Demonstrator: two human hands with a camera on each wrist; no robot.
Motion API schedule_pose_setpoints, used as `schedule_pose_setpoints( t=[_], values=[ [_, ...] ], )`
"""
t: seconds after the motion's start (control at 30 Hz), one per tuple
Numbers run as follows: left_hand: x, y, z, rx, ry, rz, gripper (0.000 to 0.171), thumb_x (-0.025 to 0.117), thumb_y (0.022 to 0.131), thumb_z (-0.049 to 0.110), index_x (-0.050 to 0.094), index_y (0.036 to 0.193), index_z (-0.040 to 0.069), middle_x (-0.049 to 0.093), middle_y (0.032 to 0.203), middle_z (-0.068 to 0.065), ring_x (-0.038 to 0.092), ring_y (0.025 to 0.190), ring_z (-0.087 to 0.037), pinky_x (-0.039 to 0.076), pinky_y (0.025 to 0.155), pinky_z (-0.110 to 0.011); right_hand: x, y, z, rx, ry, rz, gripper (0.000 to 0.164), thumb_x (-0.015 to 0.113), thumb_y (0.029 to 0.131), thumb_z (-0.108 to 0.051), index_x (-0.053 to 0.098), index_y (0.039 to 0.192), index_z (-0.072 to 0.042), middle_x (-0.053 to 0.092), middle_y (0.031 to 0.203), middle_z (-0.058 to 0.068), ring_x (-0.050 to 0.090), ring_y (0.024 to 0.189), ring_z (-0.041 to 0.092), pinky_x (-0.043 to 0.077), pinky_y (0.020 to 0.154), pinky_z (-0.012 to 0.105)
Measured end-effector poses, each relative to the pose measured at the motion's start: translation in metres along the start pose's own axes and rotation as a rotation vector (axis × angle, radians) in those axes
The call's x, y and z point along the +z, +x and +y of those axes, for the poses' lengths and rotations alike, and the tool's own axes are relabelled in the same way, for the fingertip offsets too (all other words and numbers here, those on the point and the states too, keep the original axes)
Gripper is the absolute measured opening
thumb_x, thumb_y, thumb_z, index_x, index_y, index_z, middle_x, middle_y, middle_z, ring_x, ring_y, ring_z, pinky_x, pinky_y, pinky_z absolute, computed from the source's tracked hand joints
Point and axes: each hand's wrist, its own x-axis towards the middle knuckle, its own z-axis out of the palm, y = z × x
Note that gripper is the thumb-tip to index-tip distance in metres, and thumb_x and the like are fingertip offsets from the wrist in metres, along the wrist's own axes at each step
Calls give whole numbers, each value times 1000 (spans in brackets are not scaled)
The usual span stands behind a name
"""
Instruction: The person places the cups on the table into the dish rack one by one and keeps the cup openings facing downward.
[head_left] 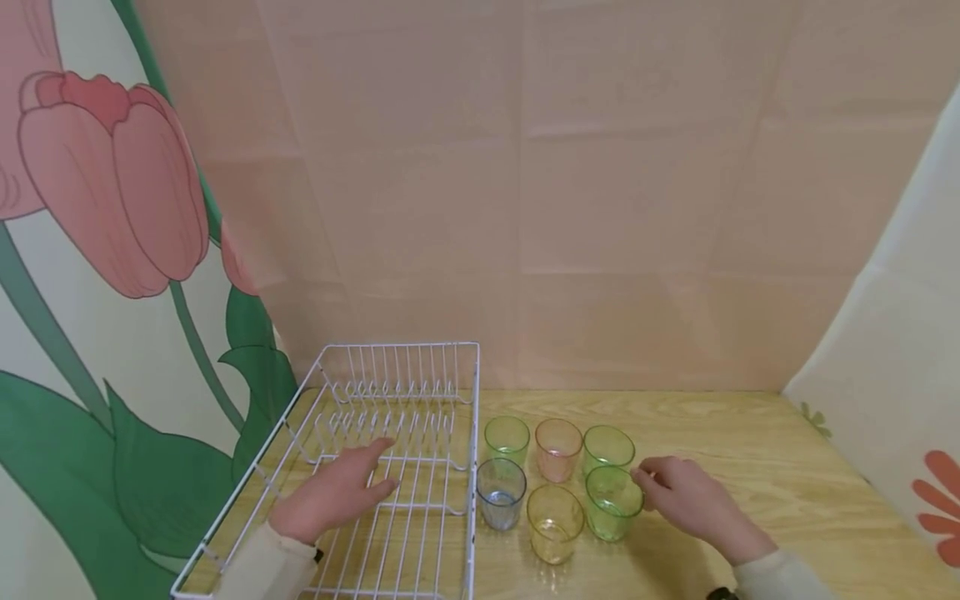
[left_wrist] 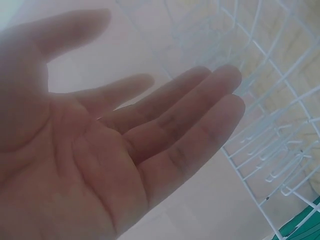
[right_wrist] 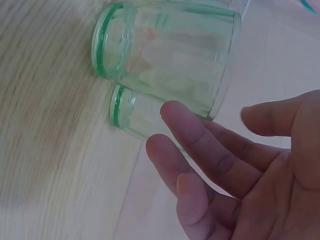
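Note:
My left hand (head_left: 337,490) hovers over the white wire dish rack (head_left: 475,433) with thumb and fingers spread and nothing in them; in the left wrist view its palm (left_wrist: 85,150) is bare. My right hand (head_left: 693,504) is beside the near green glass (head_left: 613,505), fingertips right at its rim. The right wrist view shows that glass (right_wrist: 175,55) upright on the table, the fingers (right_wrist: 215,155) loosely bent and the thumb apart from them. A second green glass (head_left: 609,443) is just behind it. To its left stands a yellow glass (head_left: 555,527).
A blue-grey glass (head_left: 501,496) stands close along the rack's right side. Behind it are another green glass (head_left: 507,437) and a pinkish-orange glass (head_left: 558,450). The wooden table (head_left: 780,500) meets a pinkish cloth backdrop (head_left: 600,208), with a tulip-printed cloth (head_left: 112,183) at the left.

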Motion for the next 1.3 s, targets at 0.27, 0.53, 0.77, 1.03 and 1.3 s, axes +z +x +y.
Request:
schedule_pose_setpoints(
  t=[0.27,0.53,0.77,1.03,1.3],
  values=[
    [1,1,0,7,-10,-26,61,59,91,40,41,140,10,57,127,-12,57,110,-27,46,90,-49,9,-1,-2,28,15,-39,23,57,92,-31,66,96,-10,61,63,-6,51,52,9,41,48,28],
    [1,1,2,55,-11,-36,57,60,91,36,43,137,8,60,121,-13,59,105,-27,48,85,-47,14,-2,-2,48,82,-79,20,54,91,-19,66,98,-4,62,60,-3,56,55,15,41,48,29],
    [3,1,4,52,1,-12,55,61,90,36,45,135,8,64,109,-11,62,95,-23,50,78,-44,14,-1,-3,43,116,-75,21,51,91,-13,67,96,-1,63,60,-2,59,54,17,41,45,27],
    [1,-2,15,-102,67,180,47,59,90,35,54,127,7,61,69,3,52,55,-11,40,46,-32,9,-4,-7,91,69,-32,17,54,88,-14,69,89,-7,63,61,-4,59,54,12,41,46,29],
    [-2,-6,27,-96,10,227,46,60,89,36,56,123,6,54,59,6,45,46,-10,35,41,-30,-2,-5,-16,92,-19,50,16,55,85,-18,70,84,-12,57,54,-8,51,47,11,37,41,29]
  ],
)
